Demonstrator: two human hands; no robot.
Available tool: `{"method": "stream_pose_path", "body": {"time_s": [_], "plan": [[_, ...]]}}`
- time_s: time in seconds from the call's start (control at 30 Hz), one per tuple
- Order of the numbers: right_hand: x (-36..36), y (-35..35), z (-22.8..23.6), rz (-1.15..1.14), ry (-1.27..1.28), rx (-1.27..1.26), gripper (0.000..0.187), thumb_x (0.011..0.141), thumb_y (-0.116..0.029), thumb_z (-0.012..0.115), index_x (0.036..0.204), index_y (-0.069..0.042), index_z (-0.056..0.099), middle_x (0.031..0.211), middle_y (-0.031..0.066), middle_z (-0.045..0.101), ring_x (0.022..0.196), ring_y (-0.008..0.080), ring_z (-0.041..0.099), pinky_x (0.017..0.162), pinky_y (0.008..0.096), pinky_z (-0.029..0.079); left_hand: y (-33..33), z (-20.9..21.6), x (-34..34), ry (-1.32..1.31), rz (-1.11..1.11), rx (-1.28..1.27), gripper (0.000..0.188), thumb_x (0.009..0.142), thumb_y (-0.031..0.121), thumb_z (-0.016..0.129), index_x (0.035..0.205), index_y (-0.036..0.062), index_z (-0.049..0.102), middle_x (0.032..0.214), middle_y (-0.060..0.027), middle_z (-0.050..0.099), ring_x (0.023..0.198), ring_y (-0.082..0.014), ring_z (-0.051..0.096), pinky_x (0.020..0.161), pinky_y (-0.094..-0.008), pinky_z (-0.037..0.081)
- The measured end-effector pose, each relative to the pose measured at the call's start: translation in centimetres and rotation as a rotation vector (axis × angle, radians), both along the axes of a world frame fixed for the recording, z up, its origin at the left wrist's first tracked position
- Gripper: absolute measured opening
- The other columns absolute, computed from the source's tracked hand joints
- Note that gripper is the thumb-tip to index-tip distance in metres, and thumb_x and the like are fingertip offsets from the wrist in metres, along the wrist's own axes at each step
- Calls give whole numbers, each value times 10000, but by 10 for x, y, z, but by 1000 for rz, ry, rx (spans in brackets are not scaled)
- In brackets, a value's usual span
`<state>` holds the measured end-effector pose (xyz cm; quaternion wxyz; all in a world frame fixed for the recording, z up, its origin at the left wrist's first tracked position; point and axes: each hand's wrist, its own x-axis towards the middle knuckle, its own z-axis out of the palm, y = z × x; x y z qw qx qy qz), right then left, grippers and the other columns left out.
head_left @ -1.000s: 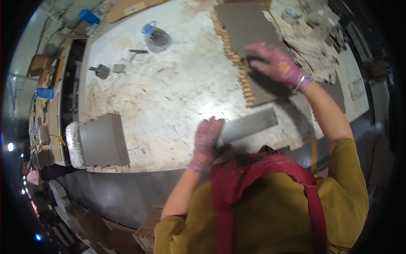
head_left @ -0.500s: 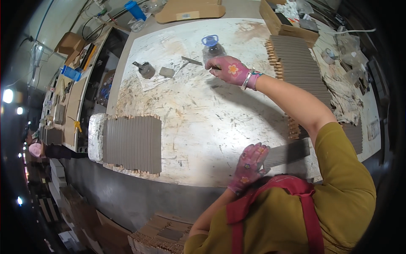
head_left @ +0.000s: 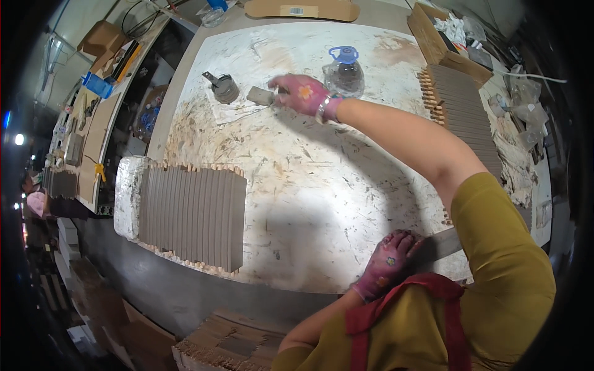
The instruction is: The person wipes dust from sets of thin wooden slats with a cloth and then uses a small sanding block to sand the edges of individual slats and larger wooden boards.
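My pink-gloved right hand curves by the small grey block; nearer me than it, my pink-gloved left hand curls, likely steadying the flat grey strip, both grips unclear.

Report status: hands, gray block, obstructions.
Right hand at gray block, grip unclear. Left hand at gray strip, grip unclear. Dark pot just left of block.

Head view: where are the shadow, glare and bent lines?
Head view: a soft shadow lies on the white tabletop below the right arm; head view: glare brightens the tabletop beyond the left hand; head view: the tabletop's near edge bends, and the corners go black.
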<state>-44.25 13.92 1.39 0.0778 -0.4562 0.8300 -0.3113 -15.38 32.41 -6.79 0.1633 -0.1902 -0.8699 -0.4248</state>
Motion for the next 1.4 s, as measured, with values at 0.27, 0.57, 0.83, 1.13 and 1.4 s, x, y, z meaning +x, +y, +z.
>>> {"method": "stream_pose_path", "body": {"time_s": [0.27, 0.57, 0.83, 1.13, 1.4], "plan": [[-14, -67, -40, -50, 341, 351, 519, 862, -357, 667, 1314, -180, 484, 1143, 148, 668, 1086, 358, 628, 923, 580, 399, 17, -31, 8, 67, 80, 3, 438, 842, 151, 551, 1273, 75, 556, 1205, -129, 559, 1159, -312, 537, 932, -421, 506], [-11, 34, -6, 207, -1529, -611, 492, 1012, -245, 452, 1481, -117, 375, 1195, 163, 618, 912, 230, 636, 774, 401, 561, 4, -8, 7, -362, -133, 108, 493, 859, 177, 518, 1340, 73, 528, 1293, -147, 520, 1266, -324, 472, 1013, -440, 449], [41, 148, 31, 337, -2008, -821, 415, 1033, -303, 429, 1368, -64, 481, 1170, 176, 641, 1005, 295, 663, 795, 420, 592, -2, 21, 13, -166, -12, -146, 627, 815, 292, 705, 1369, 83, 497, 1386, -160, 471, 1303, -365, 424, 1068, -466, 390], [116, 291, 44, 340, -1724, -954, 449, 941, -170, 610, 1351, -30, 492, 1240, 146, 621, 1146, 256, 615, 1005, 407, 500, -2, 29, 11, -81, -11, -104, 632, 689, 186, 792, 1241, 9, 541, 1208, -212, 573, 1126, -417, 534, 963, -483, 453], [231, 482, 67, -586, -1033, -992, 513, 882, -79, 651, 1358, -44, 463, 1199, 61, 596, 1045, 166, 613, 907, 328, 518, -12, 40, 13, -146, -92, -303, 694, 713, 213, 765, 1309, -15, 493, 1276, -225, 516, 1210, -414, 465, 1037, -486, 389]]}}
